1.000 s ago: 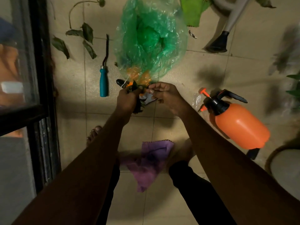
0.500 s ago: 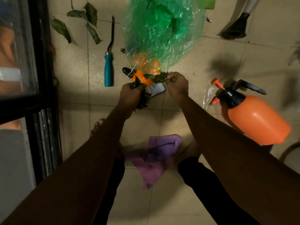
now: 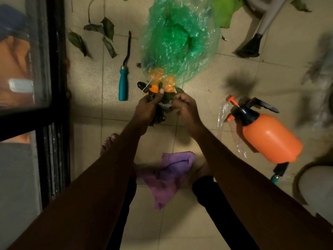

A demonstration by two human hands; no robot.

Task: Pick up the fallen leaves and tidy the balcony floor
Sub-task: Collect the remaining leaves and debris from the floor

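A crumpled green plastic bag [image 3: 180, 38] lies on the tiled floor, its near end over something orange. Just below that end, my left hand [image 3: 146, 109] grips a bunch of dark leaves [image 3: 159, 118] that hangs under the fist. My right hand [image 3: 185, 105] is curled beside it and pinches a leaf at the bunch's top. Several fallen leaves [image 3: 106, 33] with a thin stem lie on the floor at the upper left. Another dry leaf [image 3: 300, 5] lies at the top right.
A teal-handled hooked tool [image 3: 123, 83] lies left of the bag. An orange pump sprayer [image 3: 266, 134] lies on its side at the right, clear plastic beside it. A purple cloth [image 3: 169, 175] sits between my feet. A black door frame [image 3: 54, 105] runs down the left. A chair leg [image 3: 252, 46] stands at the upper right.
My right hand has moved left, back against the left hand and the leaf bunch. The view has shifted a little, with the bag and tools lower in frame.
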